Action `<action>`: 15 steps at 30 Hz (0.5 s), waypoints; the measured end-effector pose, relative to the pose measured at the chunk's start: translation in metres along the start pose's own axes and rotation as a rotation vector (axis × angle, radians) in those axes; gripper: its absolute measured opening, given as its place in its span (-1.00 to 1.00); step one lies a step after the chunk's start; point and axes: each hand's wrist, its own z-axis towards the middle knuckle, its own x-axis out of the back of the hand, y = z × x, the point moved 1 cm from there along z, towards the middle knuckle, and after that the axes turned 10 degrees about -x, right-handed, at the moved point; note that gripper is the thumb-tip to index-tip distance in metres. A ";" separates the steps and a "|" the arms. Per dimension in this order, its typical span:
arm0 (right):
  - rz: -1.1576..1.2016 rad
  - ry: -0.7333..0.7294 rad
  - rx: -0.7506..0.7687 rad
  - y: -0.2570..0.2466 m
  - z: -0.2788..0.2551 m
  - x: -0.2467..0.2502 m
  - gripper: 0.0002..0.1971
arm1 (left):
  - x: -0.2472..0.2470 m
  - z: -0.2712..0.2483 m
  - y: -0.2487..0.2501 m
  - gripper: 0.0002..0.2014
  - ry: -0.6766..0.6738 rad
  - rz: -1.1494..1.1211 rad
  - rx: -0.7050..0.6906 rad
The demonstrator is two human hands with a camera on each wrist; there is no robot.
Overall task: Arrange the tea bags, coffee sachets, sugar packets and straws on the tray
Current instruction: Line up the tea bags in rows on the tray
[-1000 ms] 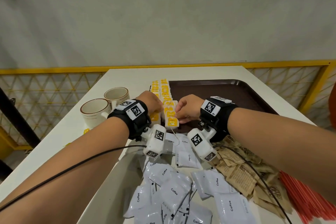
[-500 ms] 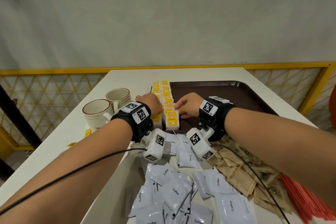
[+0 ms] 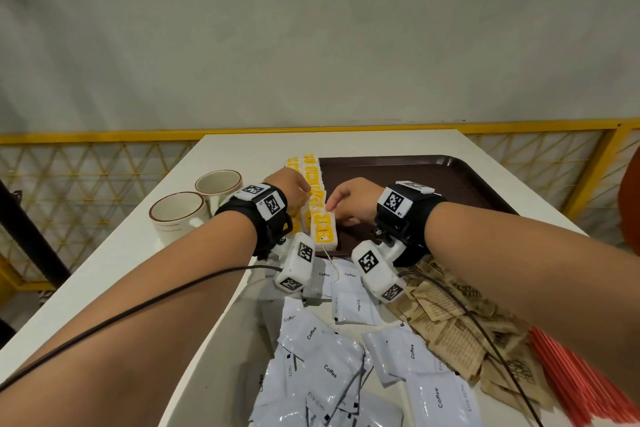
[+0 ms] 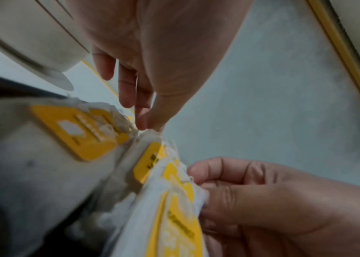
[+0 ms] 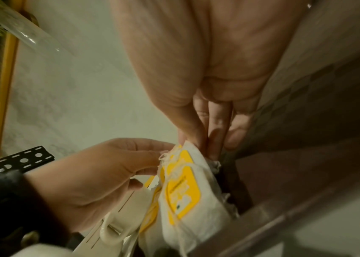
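Both forearms reaching forward, left hand (image 3: 290,188) and right hand (image 3: 350,199) close together, fingers pinched

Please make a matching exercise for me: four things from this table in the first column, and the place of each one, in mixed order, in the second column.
Things
1. tea bags
2. coffee sachets
3. two cups
4. red straws

Places
A. at the near right edge of the view
B. a loose pile on the table, in front of the tray
C. a row along the left side of the tray, between both hands
D. on the table, left of the tray

Pairs: 1-C, 2-B, 3-D, 4-A
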 end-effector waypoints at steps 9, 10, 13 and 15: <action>0.035 -0.020 0.020 0.002 0.005 0.001 -0.75 | 0.005 0.007 0.011 -0.80 -0.088 0.017 -0.110; 0.052 -0.009 0.017 0.002 0.006 0.001 -0.76 | 0.006 0.007 0.012 -0.85 -0.108 0.013 -0.124; 0.103 0.051 0.004 0.004 0.009 0.001 -0.81 | 0.010 0.005 0.013 -0.90 -0.122 -0.027 -0.152; 0.102 0.090 -0.007 0.004 0.010 0.001 -0.81 | 0.011 0.002 0.013 -0.91 -0.110 -0.054 -0.159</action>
